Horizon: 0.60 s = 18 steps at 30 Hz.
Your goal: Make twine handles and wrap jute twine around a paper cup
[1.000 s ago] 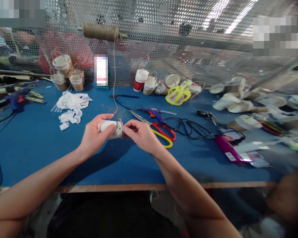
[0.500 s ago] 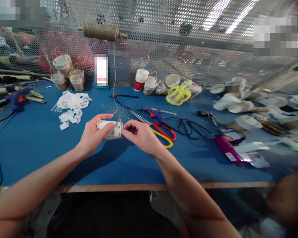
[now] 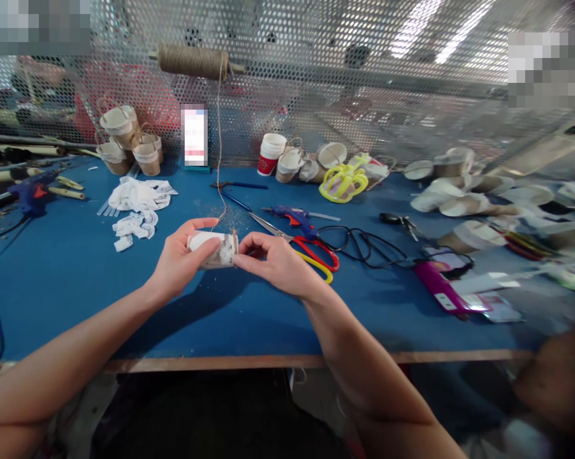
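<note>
My left hand (image 3: pixel 178 260) is wrapped round a small paper cup (image 3: pixel 227 250) held on its side above the table, its thumb along the near wall. The cup is white with grey-brown patches, and a brown band runs round its right end. At that end my right hand (image 3: pixel 280 266) pinches the rim with thumb and bent fingers; exactly what lies between the fingertips is hidden. A strand of twine (image 3: pixel 219 127) runs down from the spool (image 3: pixel 192 62) to the fingers of my left hand.
Behind my right hand lie scissors (image 3: pixel 319 254) with red and yellow handles, a blue glue gun (image 3: pixel 294 218) and pliers (image 3: pixel 244 185). White scraps (image 3: pixel 141 193) lie left. Several cups (image 3: pixel 146 157) stand along the perforated metal screen; a purple case (image 3: pixel 443 287) lies right.
My right fingertips have shifted slightly left along the cup's rim. The cup looks turned a little in my left hand, which stays in place.
</note>
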Motion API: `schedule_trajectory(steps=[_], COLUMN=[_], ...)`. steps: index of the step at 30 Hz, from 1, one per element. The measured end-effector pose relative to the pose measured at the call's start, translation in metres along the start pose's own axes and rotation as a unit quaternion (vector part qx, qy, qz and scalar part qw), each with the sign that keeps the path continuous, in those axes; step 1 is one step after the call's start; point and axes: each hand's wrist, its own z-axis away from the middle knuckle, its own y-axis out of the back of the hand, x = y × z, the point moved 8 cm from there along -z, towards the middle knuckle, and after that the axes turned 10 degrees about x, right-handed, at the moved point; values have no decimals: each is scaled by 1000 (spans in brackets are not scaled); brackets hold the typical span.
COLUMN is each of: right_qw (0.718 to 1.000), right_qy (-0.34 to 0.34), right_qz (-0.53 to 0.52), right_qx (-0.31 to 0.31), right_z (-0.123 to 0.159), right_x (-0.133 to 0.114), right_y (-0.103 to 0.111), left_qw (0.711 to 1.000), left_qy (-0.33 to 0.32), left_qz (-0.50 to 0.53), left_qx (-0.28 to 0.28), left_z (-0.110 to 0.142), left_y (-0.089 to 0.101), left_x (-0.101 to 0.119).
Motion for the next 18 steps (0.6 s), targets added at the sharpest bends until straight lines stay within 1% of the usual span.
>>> schedule_trajectory(steps=[2,5,7,8,10,12,13,15,16,18], right_qw=[1000,999,998,998,999,998,998,997,997,998], right_qy=[-11,-21,-13,-4,23,51,61,72,71,61], right_qz=[-27,-49,-56,-57,-49,-30,-20,-7,-4,-10], right_qx=[2,9,8,7,10,8,3,-11,-16,-22], right_z=[-1,-1,0,0,2,4,5,6,6,6], right_x=[-1,-2,-3,-5,-8,-12,-14,-16,-16,-15], right_y=[4,10,10,11,11,11,10,8,6,5], left_qw=[997,981,974,975,984,993,992,989,988,990], left_qy=[-66,-153,-182,-182,-149,-73,-32,19,32,32], left_qz=[-49,-116,-133,-128,-85,1,35,68,73,67], left_qx=[-3,-8,-20,-28,-52,-92,-114,-129,-131,-124], left_z=[4,10,11,10,4,-2,-4,-6,-6,-4], left_y=[0,0,-1,0,1,-1,-3,-6,-7,-8], left_x=[9,20,24,25,24,19,16,10,8,6])
